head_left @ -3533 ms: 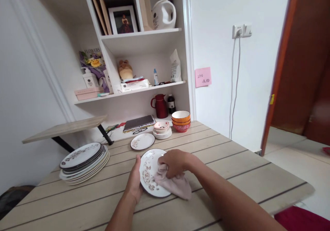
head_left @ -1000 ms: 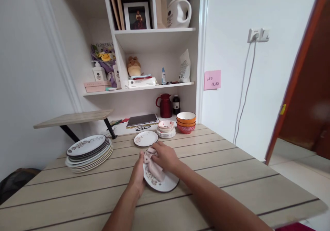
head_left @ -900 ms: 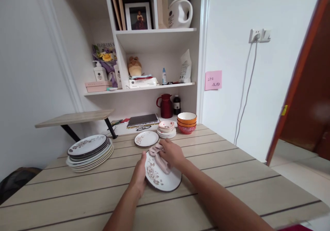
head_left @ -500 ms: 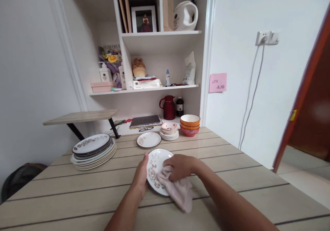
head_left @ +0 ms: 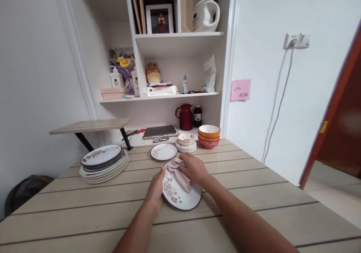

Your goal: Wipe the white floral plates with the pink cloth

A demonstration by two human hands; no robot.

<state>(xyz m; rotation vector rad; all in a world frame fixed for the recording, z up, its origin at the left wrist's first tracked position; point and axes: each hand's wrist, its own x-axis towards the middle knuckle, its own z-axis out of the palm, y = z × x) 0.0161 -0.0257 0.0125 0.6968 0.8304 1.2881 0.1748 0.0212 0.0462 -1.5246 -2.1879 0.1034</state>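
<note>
A white plate (head_left: 183,199) with a brown floral pattern and dark rim is tilted up off the table in front of me. My left hand (head_left: 156,188) grips its left edge, thumb on the face and the other fingers hidden behind. Bunched in my right hand (head_left: 194,169) is a pinkish cloth (head_left: 182,179), pressed on the plate's upper part. Just beyond lies another floral plate (head_left: 164,152), flat on the table.
A stack of plates (head_left: 104,162) stands at the left beside a small raised wooden shelf (head_left: 90,125). Small dishes (head_left: 186,146) and stacked bowls (head_left: 208,137) sit at the back right. Behind them are a red jug (head_left: 185,117) and a dark laptop-like slab (head_left: 160,131).
My right hand has moved the cloth from the plate's lower right up to its top edge. The cloth no longer hangs over the near rim. My left hand keeps its hold.
</note>
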